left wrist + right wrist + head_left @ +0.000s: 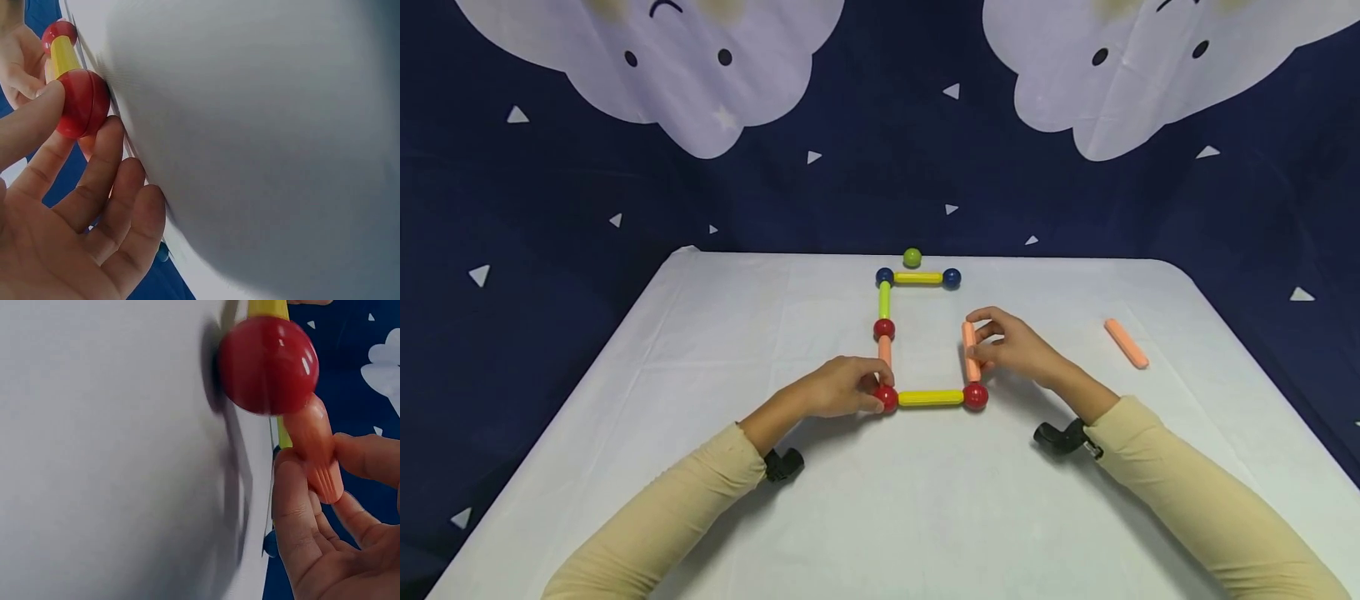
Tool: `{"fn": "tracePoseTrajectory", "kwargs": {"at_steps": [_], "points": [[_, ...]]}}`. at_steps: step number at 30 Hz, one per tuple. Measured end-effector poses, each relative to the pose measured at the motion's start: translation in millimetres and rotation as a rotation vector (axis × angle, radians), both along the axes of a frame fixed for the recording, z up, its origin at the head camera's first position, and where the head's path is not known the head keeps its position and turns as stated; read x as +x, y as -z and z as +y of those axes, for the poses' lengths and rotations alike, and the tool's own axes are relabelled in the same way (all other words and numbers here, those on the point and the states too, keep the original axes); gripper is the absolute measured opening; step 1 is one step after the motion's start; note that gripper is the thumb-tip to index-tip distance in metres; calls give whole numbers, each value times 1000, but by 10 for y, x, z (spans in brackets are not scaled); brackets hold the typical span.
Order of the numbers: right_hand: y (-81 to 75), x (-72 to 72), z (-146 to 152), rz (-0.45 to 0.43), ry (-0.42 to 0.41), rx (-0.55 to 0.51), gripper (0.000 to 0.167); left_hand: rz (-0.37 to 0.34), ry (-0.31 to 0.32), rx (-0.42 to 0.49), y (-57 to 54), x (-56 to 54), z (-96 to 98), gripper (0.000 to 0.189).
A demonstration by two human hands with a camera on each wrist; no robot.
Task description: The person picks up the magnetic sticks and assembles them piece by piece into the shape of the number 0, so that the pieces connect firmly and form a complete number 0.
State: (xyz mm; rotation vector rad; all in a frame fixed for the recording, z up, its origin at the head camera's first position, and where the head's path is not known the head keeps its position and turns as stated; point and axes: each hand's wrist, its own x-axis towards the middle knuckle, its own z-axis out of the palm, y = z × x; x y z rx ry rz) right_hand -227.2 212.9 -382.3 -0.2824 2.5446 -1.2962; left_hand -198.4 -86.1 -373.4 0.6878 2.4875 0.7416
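Right hand (1015,346) pinches orange rod (971,350), end on red ball (975,396) below grip; left hand (842,387) pinches opposite red ball (885,397), steadying frame.

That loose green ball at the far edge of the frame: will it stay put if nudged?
Probably not. The green ball is round and smooth, resting free on the flat white table, so a nudge would likely roll it. It looks like hard, glossy plastic, so likely light and a little slippery to pinch.
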Motion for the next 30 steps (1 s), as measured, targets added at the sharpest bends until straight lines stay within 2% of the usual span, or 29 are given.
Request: {"fn": "tracePoseTrajectory", "kwargs": {"at_steps": [15,22,30], "points": [[45,-25,14,-17,-39,3,53,-2,-3,-4,-9,6,2,24],[81,-73,34,-34,-95,17,47,-1,-3,-11,-4,2,1,24],[106,-118,47,-64,-122,41,44,3,2,-8,1,0,-2,24]]}}
